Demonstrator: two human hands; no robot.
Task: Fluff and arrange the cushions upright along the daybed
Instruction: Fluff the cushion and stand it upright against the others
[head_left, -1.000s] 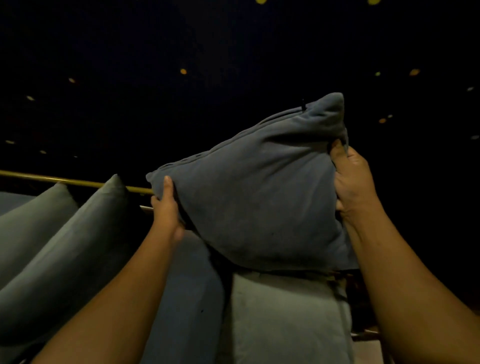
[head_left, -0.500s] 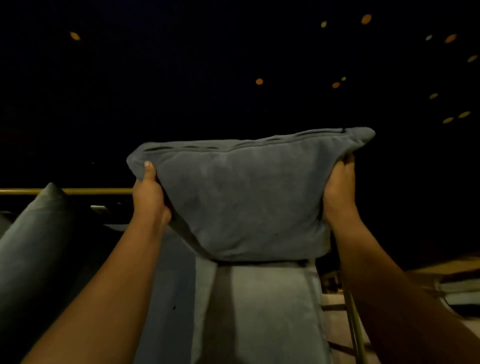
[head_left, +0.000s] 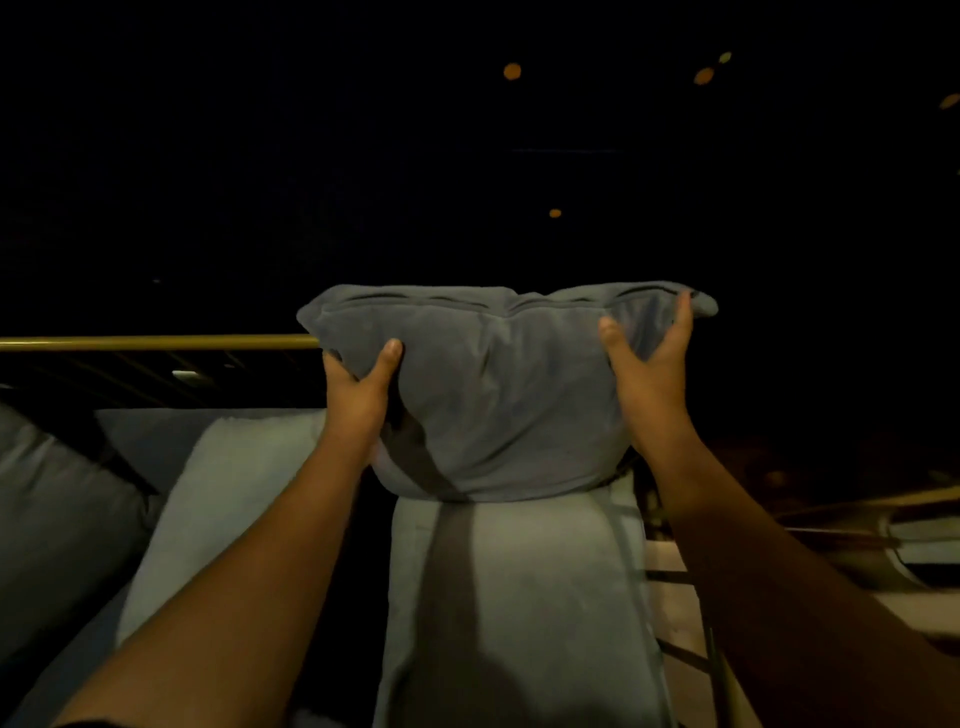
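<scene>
Cushion (head_left: 498, 395) stands upright, long axis running 9 to 3, left hand (head_left: 358, 395) and right hand (head_left: 649, 379) clamped on its ends, equally near

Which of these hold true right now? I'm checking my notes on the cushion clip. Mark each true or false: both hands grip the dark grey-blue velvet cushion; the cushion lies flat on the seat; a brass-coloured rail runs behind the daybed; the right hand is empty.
1. Both hands grip the dark grey-blue velvet cushion. True: the left hand and right hand squeeze its sides.
2. The cushion lies flat on the seat. False: it stands upright, its bottom edge on the pale grey seat pad.
3. A brass-coloured rail runs behind the daybed. True.
4. The right hand is empty. False: it clasps the cushion's right side.
</scene>
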